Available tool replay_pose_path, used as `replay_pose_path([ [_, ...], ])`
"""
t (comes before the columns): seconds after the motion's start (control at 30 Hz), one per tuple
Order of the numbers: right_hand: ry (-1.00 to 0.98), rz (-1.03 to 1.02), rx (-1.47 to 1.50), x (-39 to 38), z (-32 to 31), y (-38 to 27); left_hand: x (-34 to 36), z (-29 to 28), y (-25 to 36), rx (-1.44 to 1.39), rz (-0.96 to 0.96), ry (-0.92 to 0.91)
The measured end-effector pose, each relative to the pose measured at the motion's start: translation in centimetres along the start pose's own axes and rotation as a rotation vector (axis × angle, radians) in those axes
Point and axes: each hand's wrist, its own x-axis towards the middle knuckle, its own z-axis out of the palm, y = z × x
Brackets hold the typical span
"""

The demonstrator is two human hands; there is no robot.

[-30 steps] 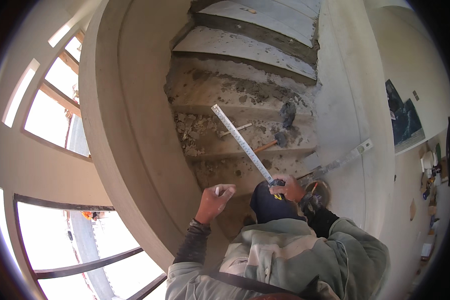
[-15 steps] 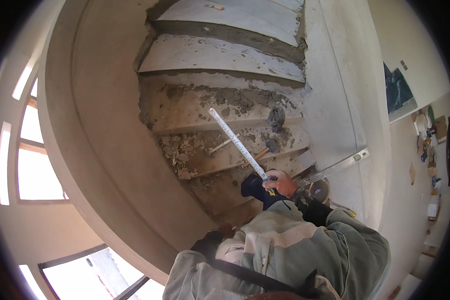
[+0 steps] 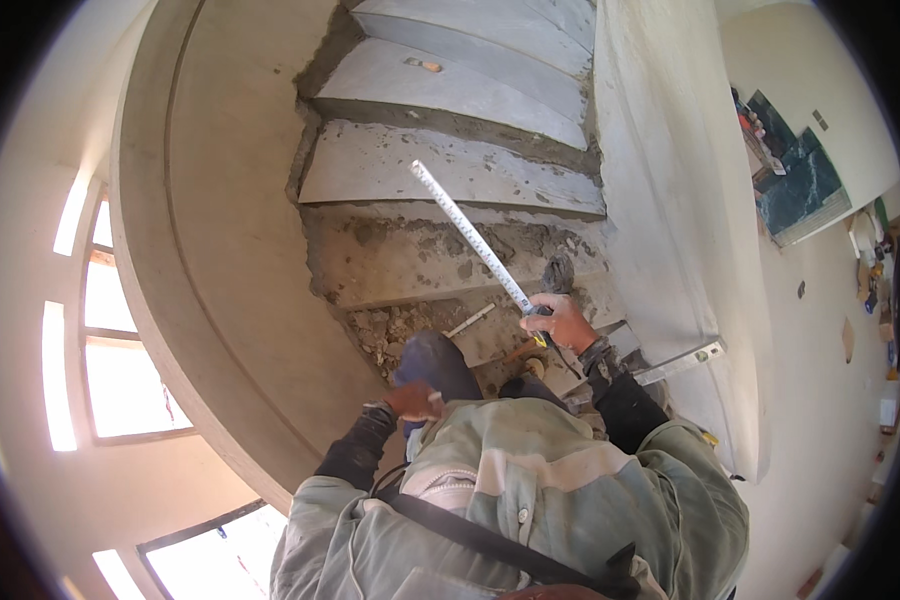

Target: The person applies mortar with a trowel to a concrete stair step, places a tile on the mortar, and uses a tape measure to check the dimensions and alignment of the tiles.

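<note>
My right hand (image 3: 568, 325) is closed round a tape measure (image 3: 470, 232). Its white blade sticks out stiffly, up and left over the stairs, and the free tip overlaps the white slab tread (image 3: 510, 170). Low on the left, beside my bent knee (image 3: 435, 365), my left hand (image 3: 408, 400) has its fingers curled in. A small pale tip shows at those fingers, too small and blurred to name. A dark grey crumpled lump (image 3: 558, 272) lies on the step just beyond my right hand.
A spirit level (image 3: 682, 362) lies slantwise against the right wall. Broken mortar rubble (image 3: 378, 335) and a thin white-handled tool (image 3: 470, 320) are on a lower step. A curved low wall (image 3: 210, 250) bounds the stairs at left. A brush (image 3: 425, 65) rests on an upper tread.
My left hand has come up and forward beside the knee, which is now raised at left. My view has tilted up the stairs. The tape measure stays extended in my right hand.
</note>
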Motion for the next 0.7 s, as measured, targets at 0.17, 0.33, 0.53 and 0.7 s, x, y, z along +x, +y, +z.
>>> replay_pose_path([
  [0.17, 0.025, 0.029, 0.267, 2.1, 1.4, -5.8, 3.9, -9.6, 5.1, -0.386, 0.223, 0.691],
  [0.33, 0.085, -0.051, -0.067, 6.5, 1.1, -6.8, 11.3, -14.4, 9.4, -0.734, 0.265, 0.803],
  [0.53, 0.073, -0.081, -0.431, 9.8, 0.1, -8.3, 17.8, -15.3, 7.7, -0.746, 0.273, 0.957],
  [0.7, 0.113, -0.037, -0.394, 10.6, -2.5, -6.1, 21.9, -20.2, 6.6, -1.017, 0.298, 0.902],
])
